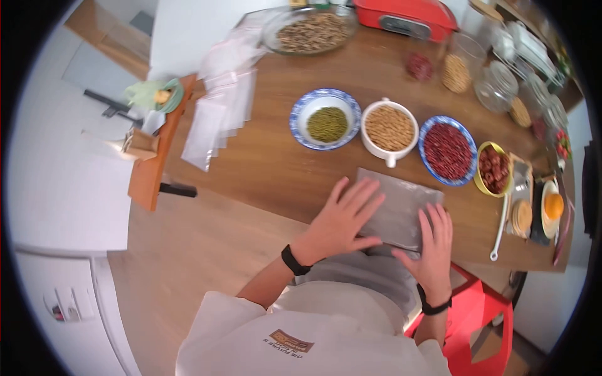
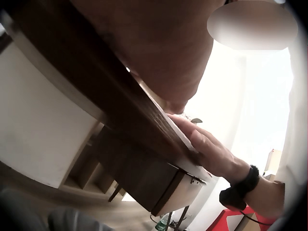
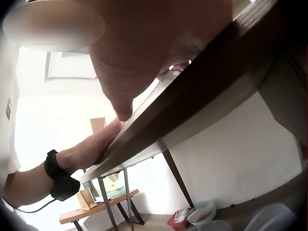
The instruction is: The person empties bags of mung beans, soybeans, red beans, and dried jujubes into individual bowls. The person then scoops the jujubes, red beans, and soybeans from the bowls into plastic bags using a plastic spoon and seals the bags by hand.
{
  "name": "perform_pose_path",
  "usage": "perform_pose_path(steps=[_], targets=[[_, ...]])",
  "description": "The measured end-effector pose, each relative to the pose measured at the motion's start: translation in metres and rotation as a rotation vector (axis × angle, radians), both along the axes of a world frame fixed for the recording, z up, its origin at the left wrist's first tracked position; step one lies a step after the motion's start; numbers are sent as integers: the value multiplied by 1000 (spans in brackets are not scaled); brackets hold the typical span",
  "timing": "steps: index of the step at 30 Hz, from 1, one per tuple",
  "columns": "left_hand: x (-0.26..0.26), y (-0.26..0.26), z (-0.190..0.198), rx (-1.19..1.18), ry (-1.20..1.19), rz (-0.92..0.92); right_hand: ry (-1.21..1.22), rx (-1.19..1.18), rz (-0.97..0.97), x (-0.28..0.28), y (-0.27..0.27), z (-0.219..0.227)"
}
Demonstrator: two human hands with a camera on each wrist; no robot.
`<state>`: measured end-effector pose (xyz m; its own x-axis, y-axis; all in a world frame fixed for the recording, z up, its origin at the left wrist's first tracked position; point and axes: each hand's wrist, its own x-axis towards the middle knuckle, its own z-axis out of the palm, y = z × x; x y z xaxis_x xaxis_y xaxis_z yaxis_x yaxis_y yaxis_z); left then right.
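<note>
A flat grey sheet with a shiny, plastic-like surface (image 1: 400,210) lies at the table's near edge. My left hand (image 1: 342,219) is over its left side with straight, spread fingers. On its right side lie the extended fingers of my right hand (image 1: 434,247). Neither hand grips anything. In the left wrist view my left hand (image 2: 159,53) looms large, with the right hand (image 2: 216,154) beyond it at the table edge. The right wrist view shows my right hand (image 3: 159,57) close up and the left hand (image 3: 91,149) farther off.
Beyond the sheet stand a bowl of green beans (image 1: 327,124), a white pot of tan beans (image 1: 390,127), a bowl of red beans (image 1: 448,150) and a yellow bowl of dried red fruit (image 1: 493,168). Clear bags (image 1: 216,116) lie left; glass jars (image 1: 496,86) stand right.
</note>
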<state>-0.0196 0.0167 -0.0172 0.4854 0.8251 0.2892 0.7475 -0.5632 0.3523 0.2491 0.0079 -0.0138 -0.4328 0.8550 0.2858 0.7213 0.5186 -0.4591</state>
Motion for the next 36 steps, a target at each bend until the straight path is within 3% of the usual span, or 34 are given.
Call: perform_pose_path(steps=[5, 8, 13, 16, 18, 20, 21, 25, 30, 36], targets=[[-14, -21, -13, 8, 95, -34, -138, -13, 81, 22, -11, -8], [-21, -33, -20, 168, 142, -70, -12, 125, 117, 16, -15, -15], [-36, -42, -8, 188, -263, -128, 205, 144, 209, 11, -17, -7], [-64, -46, 11, 156, -361, -101, 422, 169, 149, -2, -9, 1], [-86, -58, 15, -91, -655, 100, 500, 190, 80, -4, 0, 2], [-113, -76, 19, -134, -870, 493, 484, 134, 11, -3, 6, -1], [-132, -75, 29, -120, -821, 695, 462, 77, -58, 0, 8, -3], [-227, -55, 36, 71, -1153, 814, 469, -28, -126, 4, 19, -16], [-344, -41, 31, 55, -1146, 890, 518, -109, -162, 3, 20, -15], [-413, -27, 6, -206, -1060, 952, 443, -58, -152, 0, 20, -13]])
